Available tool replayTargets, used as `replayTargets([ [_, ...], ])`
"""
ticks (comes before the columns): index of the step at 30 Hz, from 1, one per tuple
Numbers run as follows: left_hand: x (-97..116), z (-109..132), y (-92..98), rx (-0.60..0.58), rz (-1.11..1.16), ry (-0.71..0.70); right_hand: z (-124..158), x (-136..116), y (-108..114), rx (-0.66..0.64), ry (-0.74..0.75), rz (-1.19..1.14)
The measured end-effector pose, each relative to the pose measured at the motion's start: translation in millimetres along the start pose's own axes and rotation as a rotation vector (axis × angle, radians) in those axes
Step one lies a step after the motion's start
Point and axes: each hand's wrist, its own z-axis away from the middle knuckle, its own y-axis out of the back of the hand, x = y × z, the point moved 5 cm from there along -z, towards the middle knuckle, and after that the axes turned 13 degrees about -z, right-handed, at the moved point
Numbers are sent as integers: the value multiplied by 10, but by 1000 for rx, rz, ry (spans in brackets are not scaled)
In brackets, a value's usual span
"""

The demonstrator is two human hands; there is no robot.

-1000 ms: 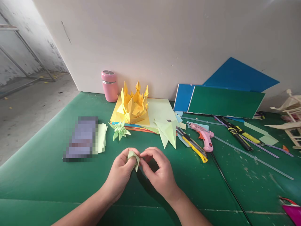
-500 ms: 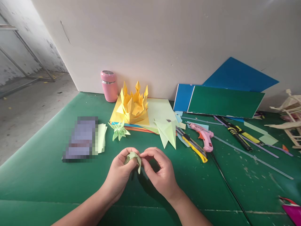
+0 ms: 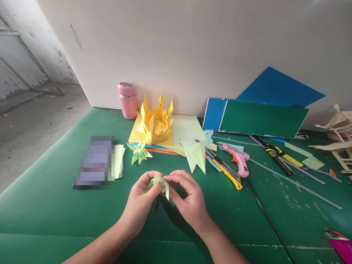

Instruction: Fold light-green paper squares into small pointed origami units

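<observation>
A small piece of folded light green paper [image 3: 157, 179] is held above the green table, partly hidden by fingers. My left hand [image 3: 143, 198] is closed on it, thumb on the near side. Closed at its right edge, my right hand [image 3: 189, 200] pinches the paper between thumb and fingers, beside a strip that curls downward. Just beyond my hands lie a light green paper flower [image 3: 139, 152] with pointed petals and a larger pale green folded paper [image 3: 194, 154]. Behind them a yellow folded paper crown [image 3: 155, 126] stands on a stack of coloured sheets.
To the right lie a yellow utility knife [image 3: 225, 170], a pink glue gun [image 3: 238, 159] with a trailing black cord, and paper strips. A blurred dark rectangle [image 3: 95, 161] and pale green slips [image 3: 118, 161] are at left. A pink flask [image 3: 128, 102] stands by the wall.
The curled strip of the folded paper has shifted slightly right, and my left thumb has moved a little up and right. Both hands keep hold of the paper.
</observation>
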Motion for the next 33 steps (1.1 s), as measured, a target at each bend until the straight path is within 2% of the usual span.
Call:
replayTargets([
  [13, -14, 17, -11, -70, -26, -19, -12, 20, 40, 74, -28, -59],
  [21, 1, 31, -20, -62, -18, -37, -24, 129, 48, 94, -188, -237],
  [29, -9, 29, -13, -80, -57, -86, -10, 171, 4, 44, -335, -483],
  [33, -5, 27, -14, -79, -81, -108, 6, 178, -3, 45, -349, -480],
])
